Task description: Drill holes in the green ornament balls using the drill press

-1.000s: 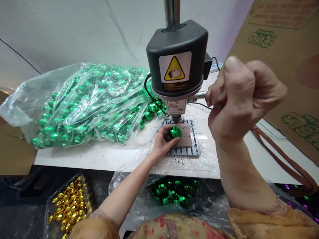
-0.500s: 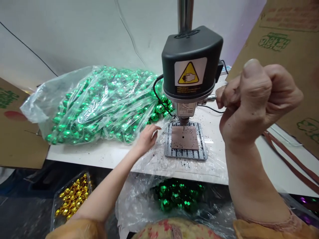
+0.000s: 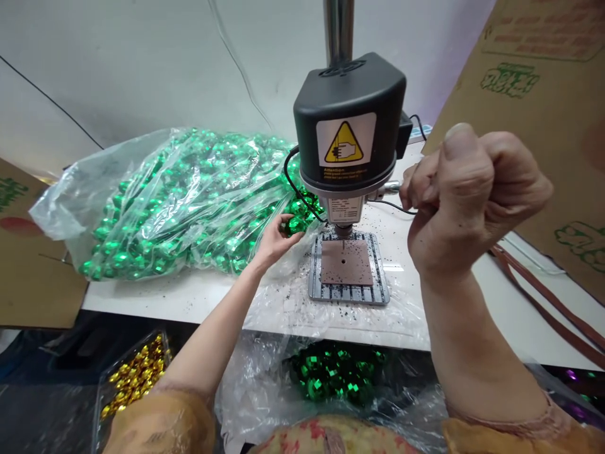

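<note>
My right hand is closed in a fist round the feed lever on the side of a small black drill press. At the mouth of a clear plastic bag, my left hand has its thumb and fingers apart, right beside shiny faceted green balls. Whether its fingertips touch a ball I cannot tell. Below the drill bit lies a brown square board with a small dark hole, on the slotted metal base. Dark chips are scattered over both.
Green balls lie in clear plastic below the table's front edge. A clear container of gold balls stands lower left. Cardboard boxes flank the table at left and right. A brown strap lies on the right.
My left hand has moved up and away from me, from beside the drill base to the green balls at the bag's mouth. My right hand keeps its grip; the view has shifted slightly.
</note>
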Action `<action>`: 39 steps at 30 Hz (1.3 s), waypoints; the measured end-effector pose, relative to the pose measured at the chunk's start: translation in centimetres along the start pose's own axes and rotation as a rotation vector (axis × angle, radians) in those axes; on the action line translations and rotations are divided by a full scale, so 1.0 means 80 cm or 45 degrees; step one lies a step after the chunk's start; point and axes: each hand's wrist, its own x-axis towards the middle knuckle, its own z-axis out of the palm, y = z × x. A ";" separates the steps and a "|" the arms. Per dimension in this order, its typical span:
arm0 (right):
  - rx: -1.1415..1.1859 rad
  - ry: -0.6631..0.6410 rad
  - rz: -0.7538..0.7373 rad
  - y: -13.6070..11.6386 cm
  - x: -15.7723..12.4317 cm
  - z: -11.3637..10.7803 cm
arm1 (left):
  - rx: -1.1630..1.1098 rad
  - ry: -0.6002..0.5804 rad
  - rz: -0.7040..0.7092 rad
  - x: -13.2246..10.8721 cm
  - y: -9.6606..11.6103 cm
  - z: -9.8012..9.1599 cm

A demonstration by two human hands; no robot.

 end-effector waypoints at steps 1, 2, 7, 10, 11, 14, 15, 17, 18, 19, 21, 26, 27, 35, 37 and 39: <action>0.000 0.003 0.007 -0.001 0.000 0.000 | -0.206 -0.014 -0.070 -0.013 0.007 0.003; 0.001 0.007 0.014 -0.002 -0.001 0.001 | -0.390 -0.045 -0.128 -0.025 0.013 0.008; -0.047 -0.013 0.055 -0.010 -0.001 0.003 | -0.745 -0.188 -0.245 -0.065 0.028 0.042; -0.047 -0.023 0.044 -0.012 -0.002 0.003 | -0.672 -0.209 -0.190 -0.071 0.023 0.061; -0.063 -0.025 0.040 -0.012 -0.002 0.003 | -0.634 -0.217 -0.162 -0.072 0.021 0.066; -0.154 -0.040 0.079 -0.014 -0.005 0.001 | -0.502 -0.263 -0.090 -0.071 0.018 0.076; -0.176 -0.043 0.100 -0.016 -0.006 0.001 | -0.459 -0.271 -0.073 -0.071 0.018 0.079; -0.187 -0.037 0.125 -0.017 -0.008 0.000 | -0.391 -0.282 -0.043 -0.071 0.020 0.083; -0.186 -0.032 0.127 -0.018 -0.008 0.000 | -0.368 -0.285 -0.027 -0.071 0.021 0.084; -0.187 -0.028 0.122 -0.017 -0.009 0.000 | -0.352 -0.286 -0.011 -0.071 0.022 0.086; -0.208 -0.025 0.095 -0.016 -0.010 0.000 | -0.324 -0.294 0.014 -0.073 0.024 0.090; -0.225 -0.023 0.016 -0.010 -0.009 0.002 | -0.179 -0.254 0.056 -0.080 0.032 0.096; -0.191 -0.020 0.005 -0.010 -0.009 0.003 | -0.162 -0.252 0.070 -0.082 0.036 0.098; -0.110 -0.031 0.025 -0.008 -0.008 0.002 | -0.209 -0.240 0.090 -0.091 0.051 0.113; -0.031 -0.037 0.007 -0.008 -0.011 0.000 | -0.205 -0.239 0.089 -0.090 0.050 0.113; -0.010 -0.032 -0.001 -0.007 -0.014 -0.003 | -0.197 -0.244 0.088 -0.089 0.049 0.111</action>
